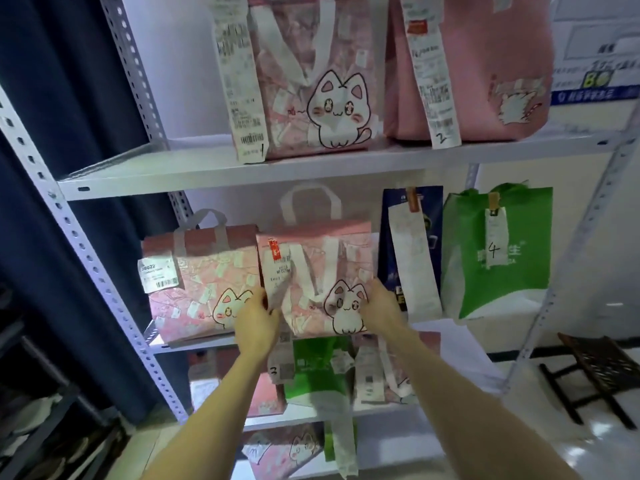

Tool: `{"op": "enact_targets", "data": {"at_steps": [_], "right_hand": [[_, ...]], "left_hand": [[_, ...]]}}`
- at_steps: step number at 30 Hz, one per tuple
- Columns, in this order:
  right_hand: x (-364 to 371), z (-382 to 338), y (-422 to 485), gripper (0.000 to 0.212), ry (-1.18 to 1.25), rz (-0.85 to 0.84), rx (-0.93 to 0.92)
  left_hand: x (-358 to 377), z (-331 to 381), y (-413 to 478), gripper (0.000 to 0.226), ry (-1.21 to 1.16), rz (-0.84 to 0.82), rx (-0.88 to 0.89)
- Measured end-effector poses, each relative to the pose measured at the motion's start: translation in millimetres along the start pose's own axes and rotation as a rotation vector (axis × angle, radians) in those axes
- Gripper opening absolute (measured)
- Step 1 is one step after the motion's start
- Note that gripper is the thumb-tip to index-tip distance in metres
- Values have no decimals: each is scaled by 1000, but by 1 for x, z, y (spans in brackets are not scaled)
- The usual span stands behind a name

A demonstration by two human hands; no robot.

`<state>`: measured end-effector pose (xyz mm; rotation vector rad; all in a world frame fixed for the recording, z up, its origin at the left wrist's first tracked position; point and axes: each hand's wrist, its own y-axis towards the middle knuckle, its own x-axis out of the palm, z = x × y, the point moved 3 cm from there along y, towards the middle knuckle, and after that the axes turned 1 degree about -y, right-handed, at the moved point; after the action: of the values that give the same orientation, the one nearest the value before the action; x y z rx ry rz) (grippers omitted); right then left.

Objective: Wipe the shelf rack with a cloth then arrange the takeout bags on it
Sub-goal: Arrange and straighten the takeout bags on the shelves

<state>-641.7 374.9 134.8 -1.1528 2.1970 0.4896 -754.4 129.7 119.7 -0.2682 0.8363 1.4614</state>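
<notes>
Middle tier of the shelf rack (pixel 221 178), left to right: pink cat bag (pixel 194 289) parked, left hand (pixel 256 320) and right hand (pixel 381 310) clamping the sides of another pink cat bag (pixel 318 278), then navy bag (pixel 408 244), green bag (pixel 498 251)

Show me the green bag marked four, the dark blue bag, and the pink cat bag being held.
green bag (pixel 498 271), head view, front panel
dark blue bag (pixel 388 244), head view, left front
pink cat bag (pixel 318 271), head view, front centre

Bags on the shelf rack (pixel 242 173)

Mid-frame we hold the cat bag (pixel 325 282) between another bag (pixel 197 285) at left and two (pixel 408 251) (pixel 498 251) at right.
</notes>
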Motion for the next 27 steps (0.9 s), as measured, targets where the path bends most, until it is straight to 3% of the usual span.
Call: {"op": "enact_targets", "data": {"at_steps": [3,5,7,10,12,14,16,19,21,27], "right_hand": [[-6,5,-10,42,-32,42,13],[-27,-5,-27,52,29,264,-19],[-55,-33,-38,44,87,528,-166],[-102,-101,-39,31,134,760,-440],[-133,-150,-30,37,161,843,-552],[-155,-192,-14,50,174,839,-594],[-170,-223,2,72,120,772,-571],[-176,-243,31,108,65,623,-439],[-168,-246,44,116,141,555,-376],[-155,-259,53,125,17,822,-267]], "left_hand": [[0,-6,1,26,-22,14,20],[-17,4,-3,40,-52,82,24],[-36,20,2,50,-90,170,88],[-78,68,19,39,-245,412,304],[-109,109,35,32,-373,597,392],[-137,149,59,37,-460,658,425],[-153,180,89,54,-450,583,454],[-165,208,128,77,-366,283,471],[-167,210,139,80,-261,163,518],[-189,165,164,74,-218,181,507]]}}
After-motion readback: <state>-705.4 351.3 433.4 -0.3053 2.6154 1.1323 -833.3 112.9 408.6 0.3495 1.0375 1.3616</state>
